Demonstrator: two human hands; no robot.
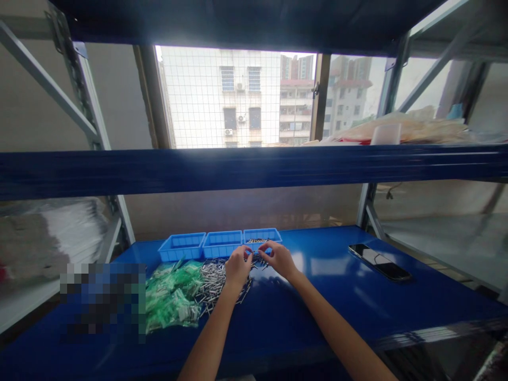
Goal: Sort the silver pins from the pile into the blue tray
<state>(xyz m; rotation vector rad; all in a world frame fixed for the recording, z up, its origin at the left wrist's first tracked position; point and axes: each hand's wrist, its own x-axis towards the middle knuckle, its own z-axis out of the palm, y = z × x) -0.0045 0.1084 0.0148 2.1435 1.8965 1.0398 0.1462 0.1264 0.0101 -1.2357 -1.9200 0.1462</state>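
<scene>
My left hand point(238, 264) and my right hand point(280, 259) meet in front of the blue bins, thumb and fingers of each pinched together. Between the fingertips is a small silvery metal pin point(255, 251), held at both ends; its exact kind is too small to tell. Under and beside my left hand spreads a heap of loose short metal pins point(212, 280). Some more lie below my right fingers. Just behind the hands, the right blue bin point(273, 235) contains many small metal parts.
Two more blue bins point(222, 244) stand in a row to the left. Green-tinted plastic bags point(174, 296) are piled left of the pins. A phone point(379, 262) lies at the right on the blue shelf point(317, 307). A blue beam point(254, 168) crosses above the hands.
</scene>
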